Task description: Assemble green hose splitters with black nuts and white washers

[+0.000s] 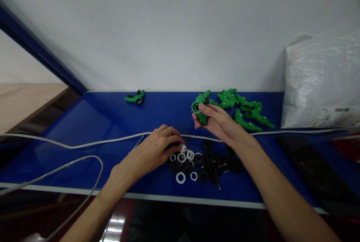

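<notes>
Pale wall (180, 32) backing blue tabletop (92, 122) | right hand (222, 124) gripping green fitting (201, 118) above it, opening showing | left hand (154, 146) seemingly sorting small parts, fingers curling at white ring (185, 148), firm grip uncertain | separating one ring probably calling for narrow fingertip pinch

1. Blue tabletop (104, 118) with a pale near edge.
2. Far left: one green fitting (135, 98) with black parts.
3. Far right: loose green fittings (229, 98); beyond them rightward, a plastic-wrapped package (317, 84).
4. Near middle: white rings (180, 178) and black rings (203, 175), heaped.
5. Near right: a flat dark object (312, 167).
6. White cable (92, 144) crosses left to right.
</notes>
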### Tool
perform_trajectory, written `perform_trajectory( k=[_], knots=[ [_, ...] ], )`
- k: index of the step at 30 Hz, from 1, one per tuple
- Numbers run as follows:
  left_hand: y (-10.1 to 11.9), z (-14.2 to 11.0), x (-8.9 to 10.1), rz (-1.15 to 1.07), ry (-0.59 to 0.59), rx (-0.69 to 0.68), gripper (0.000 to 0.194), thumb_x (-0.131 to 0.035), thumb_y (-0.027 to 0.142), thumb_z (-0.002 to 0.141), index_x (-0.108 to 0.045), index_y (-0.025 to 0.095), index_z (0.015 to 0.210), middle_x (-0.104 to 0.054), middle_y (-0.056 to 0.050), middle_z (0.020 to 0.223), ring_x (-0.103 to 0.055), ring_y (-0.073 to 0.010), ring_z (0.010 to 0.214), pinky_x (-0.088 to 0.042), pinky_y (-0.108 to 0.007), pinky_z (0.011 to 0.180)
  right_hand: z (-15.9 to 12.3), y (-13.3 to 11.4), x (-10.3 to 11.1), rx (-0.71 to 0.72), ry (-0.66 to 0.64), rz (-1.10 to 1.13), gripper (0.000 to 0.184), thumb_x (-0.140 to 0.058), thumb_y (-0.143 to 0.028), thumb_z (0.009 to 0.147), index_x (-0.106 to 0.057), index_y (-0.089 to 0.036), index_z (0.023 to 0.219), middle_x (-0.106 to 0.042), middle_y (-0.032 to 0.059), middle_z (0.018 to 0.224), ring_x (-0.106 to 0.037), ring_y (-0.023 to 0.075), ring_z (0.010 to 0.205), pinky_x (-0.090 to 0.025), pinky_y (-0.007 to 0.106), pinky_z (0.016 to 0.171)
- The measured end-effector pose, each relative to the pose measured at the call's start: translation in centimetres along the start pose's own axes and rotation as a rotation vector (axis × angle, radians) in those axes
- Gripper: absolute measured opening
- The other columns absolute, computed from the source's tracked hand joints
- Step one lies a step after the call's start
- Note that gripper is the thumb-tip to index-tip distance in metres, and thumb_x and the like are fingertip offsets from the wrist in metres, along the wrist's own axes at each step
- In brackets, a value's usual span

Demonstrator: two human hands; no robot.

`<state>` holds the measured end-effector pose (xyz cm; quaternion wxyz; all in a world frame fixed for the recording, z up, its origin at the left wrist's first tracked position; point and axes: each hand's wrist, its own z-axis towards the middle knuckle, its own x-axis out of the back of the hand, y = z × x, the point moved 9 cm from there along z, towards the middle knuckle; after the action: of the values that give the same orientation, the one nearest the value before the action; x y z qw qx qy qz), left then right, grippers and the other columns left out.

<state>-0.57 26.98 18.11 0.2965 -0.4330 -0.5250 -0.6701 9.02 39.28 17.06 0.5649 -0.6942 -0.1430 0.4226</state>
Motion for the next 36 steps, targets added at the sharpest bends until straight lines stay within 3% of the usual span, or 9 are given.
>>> perform_trajectory(
  k=[6, 11, 19, 22, 27, 32, 36],
  knots=[
    [0.3, -0.1, 0.5, -0.089, 0.067, 0.055, 0.006, -0.067, 0.022, 0.096, -0.067, 0.021, 0.102, -0.070, -0.002, 0.106, -0.061, -0.0196, 0.105, -0.050, -0.036, 0.097, 0.1, 0.0, -0.1, 0.002, -0.008, -0.009, 0.026, -0.085, -0.041, 0.081, -0.070, -0.021, 0.088, -0.067, 0.0027, 0.081, -0.060, 0.0154, 0.071, -0.048, 0.033, 0.067],
    [1.2, 0.6, 1.0, -0.085, 0.126, 0.047, 0.007, -0.068, 0.015, 0.093, -0.068, 0.020, 0.097, -0.072, -0.002, 0.100, -0.064, -0.0196, 0.100, -0.052, -0.034, 0.091, 0.0, 0.1, -0.2, 0.000, -0.018, -0.051, 0.028, -0.084, -0.042, 0.081, -0.069, -0.021, 0.090, -0.066, 0.0015, 0.081, -0.059, 0.0148, 0.069, -0.047, 0.034, 0.068],
    [1.4, 0.9, 1.2, -0.045, 0.178, 0.036, 0.008, -0.064, 0.024, 0.097, -0.070, 0.020, 0.099, -0.074, -0.003, 0.096, -0.067, -0.0203, 0.090, -0.052, -0.036, 0.087, -0.2, -0.3, -0.1, 0.006, 0.026, -0.067, 0.031, -0.086, -0.043, 0.078, -0.069, -0.022, 0.091, -0.066, 0.0012, 0.080, -0.058, 0.0153, 0.070, -0.045, 0.034, 0.066],
    [0.6, 0.9, 1.6, -0.254, 0.256, 0.125, 0.015, -0.068, 0.033, 0.095, -0.075, 0.023, 0.103, -0.078, -0.002, 0.098, -0.071, -0.0190, 0.089, -0.054, -0.033, 0.086, -0.2, -0.3, -0.1, 0.002, 0.020, -0.053, 0.033, -0.085, -0.046, 0.078, -0.068, -0.021, 0.090, -0.066, 0.0015, 0.080, -0.057, 0.0146, 0.068, -0.041, 0.032, 0.061],
    [-2.1, 1.2, 1.9, -0.789, 0.379, 0.381, 0.026, -0.077, 0.045, 0.086, -0.081, 0.022, 0.098, -0.080, -0.003, 0.087, -0.074, -0.0198, 0.082, -0.057, -0.030, 0.078, -0.1, -0.3, 0.1, -0.023, 0.047, 0.016, 0.042, -0.077, -0.061, 0.081, -0.069, -0.020, 0.085, -0.069, 0.0045, 0.080, -0.056, 0.0147, 0.065, -0.035, 0.030, 0.055],
    [-3.1, 3.3, 5.0, -0.958, 0.614, 0.304, 0.021, -0.080, 0.039, 0.083, -0.081, 0.020, 0.093, -0.079, -0.003, 0.087, -0.070, -0.0141, 0.078, -0.056, -0.026, 0.078, 0.2, -0.6, 0.5, 0.009, 0.127, 0.071, 0.043, -0.081, -0.060, 0.077, -0.069, -0.020, 0.081, -0.067, 0.0032, 0.077, -0.057, 0.0155, 0.068, -0.036, 0.029, 0.055],
    [-2.7, 6.3, 5.8, -0.968, 0.594, 0.214, 0.023, -0.080, 0.039, 0.083, -0.080, 0.019, 0.094, -0.077, -0.003, 0.083, -0.067, -0.0132, 0.074, -0.055, -0.027, 0.075, 0.3, -0.6, 0.7, 0.045, 0.161, 0.090, 0.041, -0.083, -0.058, 0.076, -0.072, -0.020, 0.085, -0.068, 0.0038, 0.079, -0.058, 0.0172, 0.071, -0.041, 0.031, 0.059]
  ],
)
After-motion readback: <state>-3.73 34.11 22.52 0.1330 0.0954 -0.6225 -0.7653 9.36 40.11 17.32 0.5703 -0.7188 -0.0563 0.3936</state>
